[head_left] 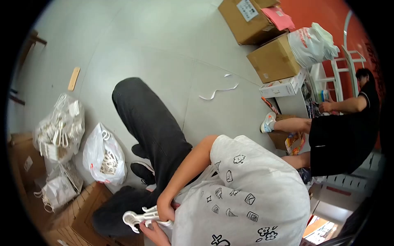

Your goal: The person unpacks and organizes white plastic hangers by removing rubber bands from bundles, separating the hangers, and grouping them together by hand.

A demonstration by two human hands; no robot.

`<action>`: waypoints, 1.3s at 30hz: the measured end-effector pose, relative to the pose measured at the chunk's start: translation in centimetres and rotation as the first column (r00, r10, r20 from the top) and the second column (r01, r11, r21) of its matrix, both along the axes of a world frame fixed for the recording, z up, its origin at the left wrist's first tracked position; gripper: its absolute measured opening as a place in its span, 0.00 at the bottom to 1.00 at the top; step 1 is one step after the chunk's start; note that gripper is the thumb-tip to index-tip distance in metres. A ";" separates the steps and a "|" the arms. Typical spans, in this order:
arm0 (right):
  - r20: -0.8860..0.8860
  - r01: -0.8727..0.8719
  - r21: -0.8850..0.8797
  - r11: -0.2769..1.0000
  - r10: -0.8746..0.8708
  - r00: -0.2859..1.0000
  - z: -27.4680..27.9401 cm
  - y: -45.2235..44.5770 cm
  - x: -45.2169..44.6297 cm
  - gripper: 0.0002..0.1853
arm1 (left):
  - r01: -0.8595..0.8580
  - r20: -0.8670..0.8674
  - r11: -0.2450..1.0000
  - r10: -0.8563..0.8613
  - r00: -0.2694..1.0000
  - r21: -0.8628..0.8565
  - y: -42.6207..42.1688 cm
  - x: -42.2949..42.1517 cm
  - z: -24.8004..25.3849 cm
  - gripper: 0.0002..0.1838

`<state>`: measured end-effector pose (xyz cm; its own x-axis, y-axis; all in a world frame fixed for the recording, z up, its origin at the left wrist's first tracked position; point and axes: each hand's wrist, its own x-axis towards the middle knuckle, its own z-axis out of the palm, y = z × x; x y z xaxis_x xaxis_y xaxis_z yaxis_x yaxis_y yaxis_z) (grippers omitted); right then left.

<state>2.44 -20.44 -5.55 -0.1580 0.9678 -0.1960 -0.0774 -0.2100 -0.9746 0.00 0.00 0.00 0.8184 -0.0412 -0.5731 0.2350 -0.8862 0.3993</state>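
My right hand (pixel 165 210) is closed around a bundle of white plastic hangers (pixel 149 215) above my lap, at the bottom of the view. Just below it, my left hand (pixel 155 233) has its fingers pressed against the same hangers. Their rounded, hooked ends stick out to the left of both hands. A clear bag of white hangers (pixel 60 132) stands on the floor at the left. Beside it lies a white plastic bag (pixel 103 158) with more white hooks inside.
Open cardboard box (pixel 88 209) lies at lower left. Cardboard boxes (pixel 274 58) and a stuffed white bag (pixel 310 43) stand at upper right. Another person (pixel 342 133) in black is at the right, hands near a white rack. A white strip (pixel 215 93) lies on the floor.
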 end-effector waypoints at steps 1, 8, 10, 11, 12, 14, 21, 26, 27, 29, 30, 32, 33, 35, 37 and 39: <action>-0.064 0.043 -0.007 0.999 -0.044 0.997 0.9 -1.2 -0.5 0.14 | 0.025 -0.001 1.000 -0.025 1.000 0.019 -1.0 -0.9 1.0 0.25; -0.354 0.278 -0.049 0.959 -0.277 0.893 -2.6 -4.6 1.3 0.15 | -0.236 -0.165 0.898 0.187 0.968 -0.370 -4.7 3.9 0.5 0.24; -0.520 0.225 -0.098 0.970 -0.242 0.819 -3.2 -4.1 1.4 0.16 | -0.288 -0.203 0.783 0.209 0.957 -0.551 -3.0 4.6 0.5 0.22; -0.542 0.263 -0.134 0.955 -0.293 0.787 -3.0 -4.5 2.2 0.17 | -0.293 -0.218 0.770 0.202 0.955 -0.566 -2.7 5.6 0.0 0.20; -0.579 0.259 -0.130 0.957 -0.286 0.764 -4.3 -3.4 1.7 0.20 | -0.306 -0.234 0.752 0.205 0.950 -0.583 -1.8 6.1 -0.6 0.18; -0.717 0.271 -0.083 0.959 -0.246 0.652 -1.3 -4.9 0.8 0.23 | -0.378 -0.268 0.759 0.274 0.924 -0.530 -3.6 5.3 3.3 0.17; -0.713 0.302 -0.200 0.932 -0.350 0.608 -0.8 -4.4 1.4 0.24 | -0.322 -0.027 0.771 0.369 0.929 -0.549 -3.4 4.6 2.1 0.15; -0.704 0.372 -0.333 0.867 -0.491 0.514 0.8 -3.9 1.3 0.20 | -0.385 -0.001 0.667 0.499 0.867 -0.638 -3.0 2.7 1.3 0.13; -0.703 0.361 -0.338 0.869 -0.488 0.517 0.8 -3.8 1.1 0.20 | -0.385 0.008 0.584 0.556 0.831 -0.715 -2.9 2.3 0.8 0.12; -0.664 0.387 -0.352 0.852 -0.519 0.539 0.9 -3.5 0.9 0.18 | -0.393 0.005 0.522 0.606 0.795 -0.757 -2.5 2.0 0.4 0.11; -0.662 0.380 -0.354 0.854 -0.516 0.543 1.1 -3.3 0.9 0.18 | -0.418 -0.039 0.455 0.638 0.769 -0.786 -2.1 2.2 0.2 0.11; -0.619 0.436 -0.410 0.801 -0.595 0.513 1.7 -2.7 1.0 0.15 | -0.413 -0.054 0.399 0.663 0.747 -0.819 -1.5 2.3 0.2 0.09; -0.615 0.433 -0.414 0.801 -0.597 0.515 1.5 -2.7 0.9 0.15 | -0.414 -0.057 0.392 0.665 0.744 -0.821 -1.5 2.4 0.6 0.09; -0.632 0.458 -0.440 0.773 -0.628 0.453 1.3 -2.7 0.7 0.12 | -0.368 -0.050 0.461 0.568 0.821 -0.808 -1.4 2.5 1.3 0.09; -0.651 0.458 -0.442 0.771 -0.627 0.428 0.9 -3.0 0.9 0.10 | -0.114 0.170 0.819 0.250 0.953 -0.563 -0.7 2.6 1.8 0.16; -0.665 0.465 -0.453 0.761 -0.635 0.393 0.8 -3.1 1.0 0.09 | 0.214 0.309 0.915 -0.106 0.945 -0.343 -1.0 3.1 2.6 0.27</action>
<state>3.40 -23.49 -4.77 0.2320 0.8626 -0.4496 -0.9013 0.0168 -0.4329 3.07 -0.98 2.62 0.9061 -0.3476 -0.2412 -0.0663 -0.6797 0.7305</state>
